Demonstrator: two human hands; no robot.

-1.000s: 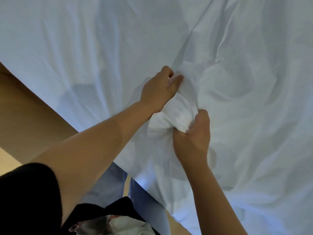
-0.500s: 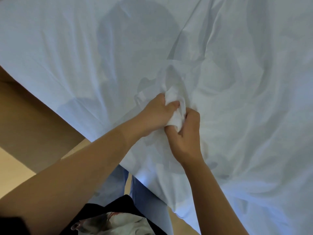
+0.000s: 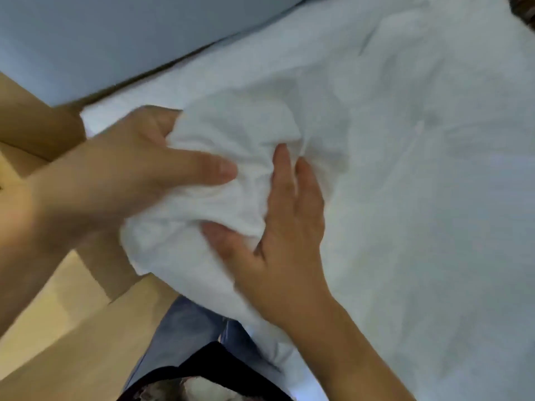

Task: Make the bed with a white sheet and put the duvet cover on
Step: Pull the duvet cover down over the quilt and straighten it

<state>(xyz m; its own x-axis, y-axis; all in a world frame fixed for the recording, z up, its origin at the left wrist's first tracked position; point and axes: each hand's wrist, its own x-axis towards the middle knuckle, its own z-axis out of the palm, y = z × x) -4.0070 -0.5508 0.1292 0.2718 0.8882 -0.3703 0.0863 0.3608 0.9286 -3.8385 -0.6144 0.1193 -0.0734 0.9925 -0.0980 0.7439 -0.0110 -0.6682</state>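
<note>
A white duvet cover (image 3: 419,198) lies rumpled over the bed and fills the right of the head view. One corner of it is gathered into a thick bunch (image 3: 231,146) at the bed's near left edge. My left hand (image 3: 124,175) grips that bunch from the left, thumb laid across its top and fingers curled behind it. My right hand (image 3: 283,233) rests on the bunch from the right, fingers straight and pointing away from me, thumb spread against the fabric's underside. The frame is motion-blurred.
A pale blue-grey wall (image 3: 101,39) runs behind the bed at the upper left. Light wooden floor (image 3: 43,314) shows at the left and below. My jeans (image 3: 185,337) and dark top (image 3: 208,371) are at the bottom, against the bed edge.
The cover, held up in front of me before, now lies down on the bed. My right hand has let go of its fist grip and lies flat; the left still holds the bunch.
</note>
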